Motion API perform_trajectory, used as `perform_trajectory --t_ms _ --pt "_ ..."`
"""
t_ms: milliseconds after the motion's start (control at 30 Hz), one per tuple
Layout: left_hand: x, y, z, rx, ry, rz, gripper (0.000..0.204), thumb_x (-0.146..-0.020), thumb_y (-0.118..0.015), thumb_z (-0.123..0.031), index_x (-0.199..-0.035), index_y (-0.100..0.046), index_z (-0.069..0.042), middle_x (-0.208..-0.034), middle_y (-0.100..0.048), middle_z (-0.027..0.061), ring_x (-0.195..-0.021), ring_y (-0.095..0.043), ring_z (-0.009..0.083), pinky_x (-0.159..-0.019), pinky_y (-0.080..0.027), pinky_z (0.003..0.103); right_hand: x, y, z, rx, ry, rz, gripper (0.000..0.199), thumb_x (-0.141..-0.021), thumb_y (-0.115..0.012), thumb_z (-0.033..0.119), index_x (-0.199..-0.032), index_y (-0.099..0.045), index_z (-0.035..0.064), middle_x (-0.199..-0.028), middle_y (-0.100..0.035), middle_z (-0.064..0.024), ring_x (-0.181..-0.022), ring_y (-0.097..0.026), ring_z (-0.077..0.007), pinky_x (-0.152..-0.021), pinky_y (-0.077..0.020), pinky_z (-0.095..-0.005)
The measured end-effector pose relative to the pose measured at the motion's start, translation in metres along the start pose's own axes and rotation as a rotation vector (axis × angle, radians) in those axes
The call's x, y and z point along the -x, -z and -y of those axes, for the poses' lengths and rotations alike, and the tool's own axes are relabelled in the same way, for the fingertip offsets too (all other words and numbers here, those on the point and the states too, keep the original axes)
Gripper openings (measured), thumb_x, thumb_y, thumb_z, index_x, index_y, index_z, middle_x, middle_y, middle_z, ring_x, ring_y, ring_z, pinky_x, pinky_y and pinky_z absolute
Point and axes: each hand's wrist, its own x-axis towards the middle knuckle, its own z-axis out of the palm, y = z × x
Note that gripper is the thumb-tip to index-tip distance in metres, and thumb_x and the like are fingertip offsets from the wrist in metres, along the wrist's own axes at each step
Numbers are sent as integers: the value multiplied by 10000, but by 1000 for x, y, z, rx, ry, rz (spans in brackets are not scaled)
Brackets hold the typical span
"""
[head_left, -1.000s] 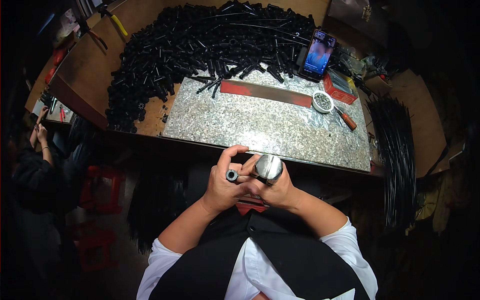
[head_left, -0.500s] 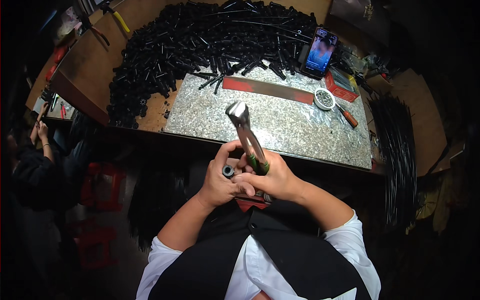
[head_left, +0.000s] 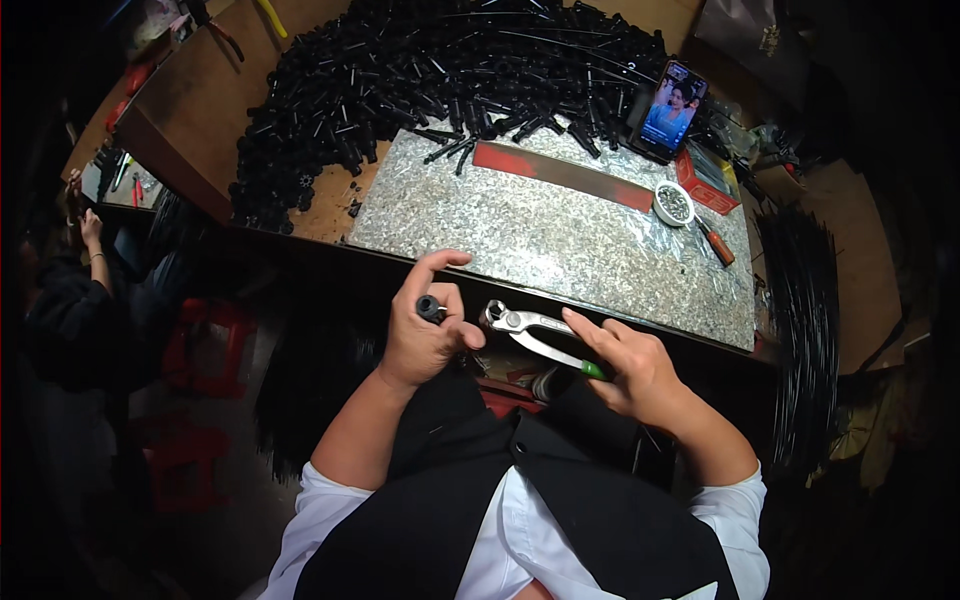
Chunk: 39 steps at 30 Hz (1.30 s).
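Observation:
My left hand (head_left: 420, 335) grips a short black tubular part (head_left: 429, 309) whose round end faces up; the index finger stretches out above it. A thin bright wire tip seems to stick out beside the part. In my right hand (head_left: 640, 370) is a pair of end-cutting pincers (head_left: 540, 335) with silver jaws and green handles. Their jaws point left, a short gap from the left thumb, and are not on the black part. Both hands are in front of the near edge of the stone-patterned worktop (head_left: 440, 225).
Black tubular parts (head_left: 400, 80) are heaped at the back. On the worktop lie a red-brown bar (head_left: 560, 177), a white bowl of small metal pieces (head_left: 673, 204) and a screwdriver (head_left: 717, 247). A phone (head_left: 672, 110) stands behind. Black rods (head_left: 805, 310) hang right. Another person (head_left: 75, 290) works far left.
The pincers have swung from pointing up and away to pointing left, and my right hand has moved right, apart from the left. The left index finger has straightened. The view has shifted slightly.

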Motion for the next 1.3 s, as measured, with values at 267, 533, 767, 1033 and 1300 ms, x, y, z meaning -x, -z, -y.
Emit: perform_trajectory --t_ms 267,533,767,1033,1300 --pt "1 -18 2 -149 31 95 749 -570 -843 -414 -1102 -515 -3 -586 -381 -98 -561 -325 -17 -494 -219 177 3 -10 12 218 78 -133 709 -618 -689 -31 -1296 -519 87 -660 -431 -72 -525 -488 -215 -477 -411 -344" --pt "2 -18 -3 -90 54 96 700 -577 -846 -401 -1069 -541 -7 -584 -375 -105 -559 -320 -13 -498 -222 178 3 -17 11 326 98 -210 674 -650 -707 6 -1292 -527 109 -668 -414 -57 -529 -460 -199 -468 -374 -335" --pt "2 -17 -5 -73 68 135 566 -656 -853 -245 -1053 -527 -5 -647 -528 -43 -609 -419 -5 -521 -327 169 2 -19 9 399 104 -272 677 -663 -708 30 -1304 -513 126 -708 -427 -73 -610 -469 -223 -523 -380 -343" --pt "3 -22 -3 -79 46 118 584 -667 -846 -248 -1077 -508 -7 -663 -557 -27 -631 -460 5 -551 -367 167 1 -19 4 494 141 -306 664 -660 -704 37 -1293 -522 121 -753 -456 -83 -649 -481 -232 -551 -391 -344" --pt "3 -24 -1 -123 50 112 604 -659 -848 -251 -1080 -491 -5 -665 -590 -1 -641 -504 12 -567 -394 170 2 -13 0 621 198 -310 667 -639 -650 15 -1287 -530 113 -722 -439 -79 -614 -476 -228 -524 -386 -336"
